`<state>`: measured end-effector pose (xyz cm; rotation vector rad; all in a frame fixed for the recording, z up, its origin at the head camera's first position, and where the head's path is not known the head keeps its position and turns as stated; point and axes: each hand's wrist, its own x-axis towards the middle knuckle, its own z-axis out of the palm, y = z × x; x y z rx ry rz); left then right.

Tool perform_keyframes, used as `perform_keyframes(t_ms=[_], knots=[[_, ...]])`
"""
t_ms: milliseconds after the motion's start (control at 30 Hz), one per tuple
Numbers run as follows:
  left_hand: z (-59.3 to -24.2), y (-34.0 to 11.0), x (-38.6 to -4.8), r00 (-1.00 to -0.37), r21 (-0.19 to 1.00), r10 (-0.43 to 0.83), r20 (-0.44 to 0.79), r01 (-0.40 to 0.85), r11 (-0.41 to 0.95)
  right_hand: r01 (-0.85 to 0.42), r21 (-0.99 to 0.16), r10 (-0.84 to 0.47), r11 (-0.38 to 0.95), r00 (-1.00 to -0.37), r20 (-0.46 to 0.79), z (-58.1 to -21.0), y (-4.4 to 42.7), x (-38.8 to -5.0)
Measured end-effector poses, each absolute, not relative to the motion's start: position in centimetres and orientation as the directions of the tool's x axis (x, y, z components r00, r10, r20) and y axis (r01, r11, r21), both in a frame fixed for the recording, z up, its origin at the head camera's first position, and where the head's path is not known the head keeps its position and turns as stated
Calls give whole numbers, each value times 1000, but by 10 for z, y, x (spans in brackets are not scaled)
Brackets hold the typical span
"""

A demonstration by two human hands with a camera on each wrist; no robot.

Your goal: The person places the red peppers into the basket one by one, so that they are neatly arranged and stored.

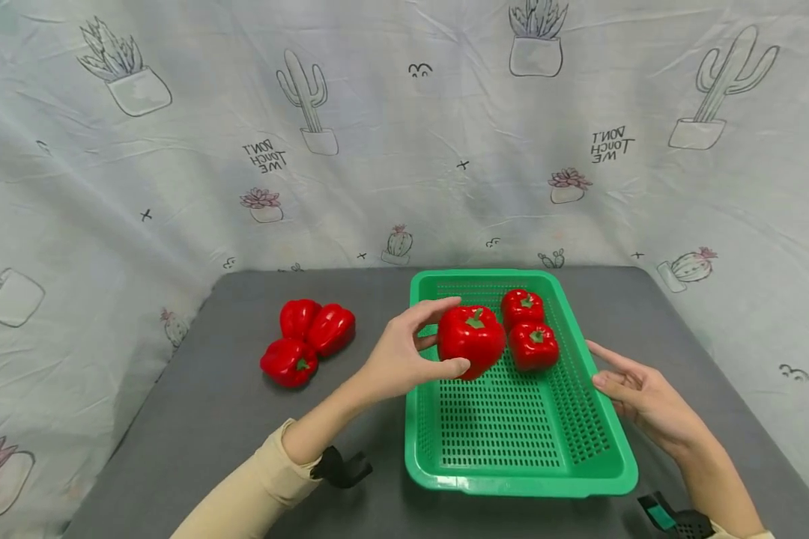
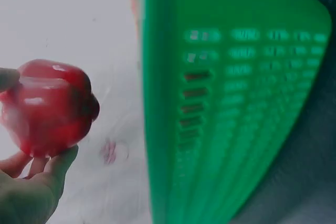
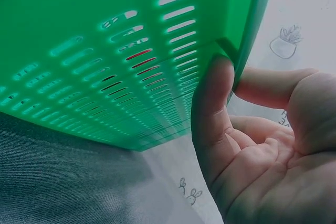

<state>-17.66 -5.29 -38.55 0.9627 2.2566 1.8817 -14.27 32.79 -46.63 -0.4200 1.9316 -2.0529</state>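
2 glossy red bell peppers [image 1: 534, 346] are already in the green plastic basket [image 1: 519, 485], 3 peppers [image 1: 330, 331] seem left on the grey table [image 1: 229, 434], the left hand [image 1: 403, 358] pinches 1 pepper [image 1: 472, 342] above the basket, the right hand [image 1: 650, 403] its rim [image 1: 615, 442].

Three peppers [image 1: 329, 329] left of basket [image 1: 522, 484], two peppers [image 1: 534, 346] inside
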Motion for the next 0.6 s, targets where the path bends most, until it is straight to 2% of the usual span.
perform_keyframes(t_ms=[100,333,600], knots=[[-382,-35,-178,-788,910,529,314,408,69,25,-998,-395,-61,-918,1,-470,327,-144],[-378,4,-187,-786,958,586,196,280,56,33,-998,-374,-45,-927,-13,-469,328,-141],[-384,23,-199,-770,980,631,100,185,69,13,-1000,-365,-7,-931,-9,-464,327,-140]])
